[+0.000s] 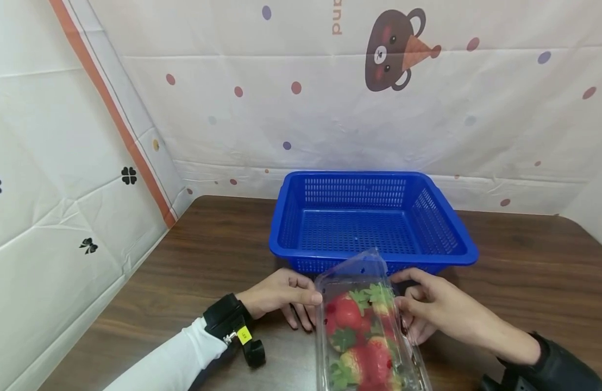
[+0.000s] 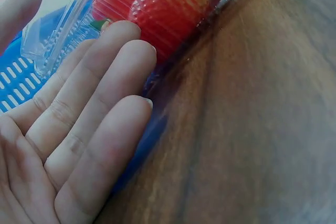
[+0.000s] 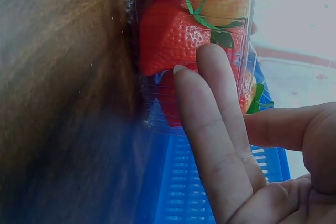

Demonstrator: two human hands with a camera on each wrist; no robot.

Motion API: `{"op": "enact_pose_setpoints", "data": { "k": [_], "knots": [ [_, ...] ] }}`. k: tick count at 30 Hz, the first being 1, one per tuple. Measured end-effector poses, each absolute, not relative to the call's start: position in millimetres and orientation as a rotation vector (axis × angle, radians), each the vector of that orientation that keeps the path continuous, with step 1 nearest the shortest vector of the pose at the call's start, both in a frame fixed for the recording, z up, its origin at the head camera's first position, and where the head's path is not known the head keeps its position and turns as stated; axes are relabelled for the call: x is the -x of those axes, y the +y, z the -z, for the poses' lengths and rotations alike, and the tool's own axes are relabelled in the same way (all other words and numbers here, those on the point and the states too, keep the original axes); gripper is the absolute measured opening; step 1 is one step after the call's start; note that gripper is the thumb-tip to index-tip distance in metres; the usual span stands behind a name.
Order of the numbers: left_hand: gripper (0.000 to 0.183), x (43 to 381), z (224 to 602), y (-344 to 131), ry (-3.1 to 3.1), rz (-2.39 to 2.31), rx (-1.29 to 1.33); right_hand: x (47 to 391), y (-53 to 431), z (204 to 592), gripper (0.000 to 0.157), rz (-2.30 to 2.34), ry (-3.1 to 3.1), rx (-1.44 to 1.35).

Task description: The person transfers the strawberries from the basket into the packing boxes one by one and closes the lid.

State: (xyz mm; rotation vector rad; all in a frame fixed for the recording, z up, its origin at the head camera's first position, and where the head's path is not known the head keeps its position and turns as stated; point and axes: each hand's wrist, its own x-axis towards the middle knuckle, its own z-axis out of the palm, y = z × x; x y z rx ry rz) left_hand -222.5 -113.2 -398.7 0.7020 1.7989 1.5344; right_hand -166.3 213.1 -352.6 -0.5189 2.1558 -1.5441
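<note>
A clear plastic box (image 1: 322, 347) of red strawberries (image 1: 347, 314) with green leaves lies on the table, its near end cut off by the head view's edge. My left hand (image 1: 283, 296) is at its left side, thumb by the upper edge. In the left wrist view, the fingers (image 2: 113, 72) are extended along the box wall, with the thumb apart. My right hand (image 1: 428, 304) touches the right side. Two of its fingers (image 3: 210, 114) lie nearly straight against the wall in the right wrist view. A clear flap rises at the far end; whether the lid is fastened, I cannot tell.
Directly behind the box stands a blue perforated basket (image 1: 374, 255) with nothing inside. A brown wooden table (image 1: 232, 233) carries everything. White patterned sheeting (image 1: 208, 125) hangs at the back and left. Each wrist wears a black strapped device (image 1: 227, 315).
</note>
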Motion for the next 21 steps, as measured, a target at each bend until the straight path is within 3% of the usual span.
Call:
{"op": "enact_pose_setpoints", "data": {
  "k": [21],
  "knots": [
    [0.029,222.6,396.7,-113.1,1.822,-1.563,-0.642,167.3,211.9,359.1,0.044,1.644,2.012,0.632]
  ]
}}
